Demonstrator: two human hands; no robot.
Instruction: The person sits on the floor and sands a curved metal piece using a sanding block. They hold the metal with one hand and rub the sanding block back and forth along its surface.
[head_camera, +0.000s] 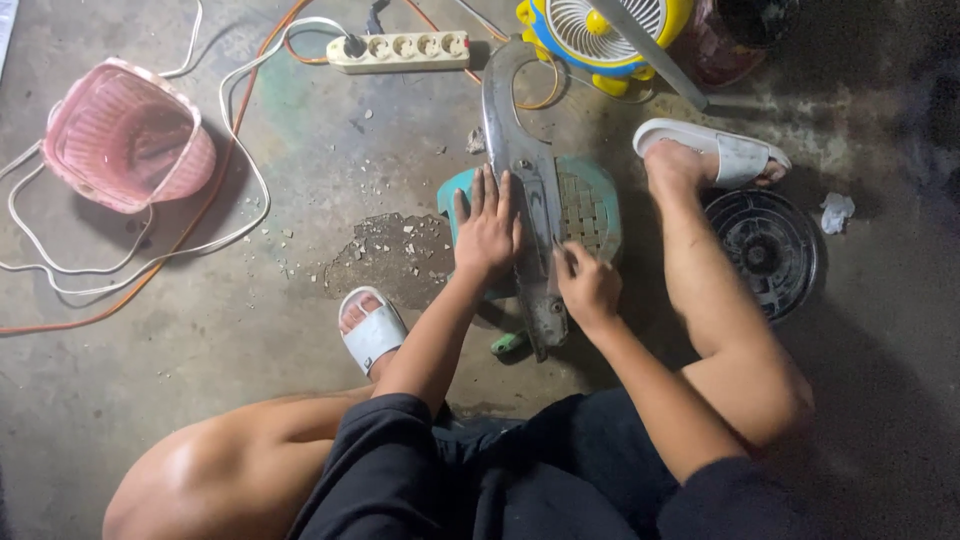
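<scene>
Grey metal cover (520, 170), long and curved, laid across teal stool (590, 195), long axis running away from body, hooked end farthest, pinned under flat open left hand (487, 232), right hand (588, 285) curled against its edge.

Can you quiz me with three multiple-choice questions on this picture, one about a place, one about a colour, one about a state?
1. Where does the long metal cover lie?
A. in the basket
B. across the teal stool
C. on the fan

2. What colour is the basket?
A. pink
B. black
C. green

3. How is the left hand?
A. closed in a fist
B. lifted clear
C. flat on the cover, fingers spread

Answers: B, the cover spans the woven stool top; A, its weave is pink; C, the palm presses down while the right hand works beside it.
</scene>
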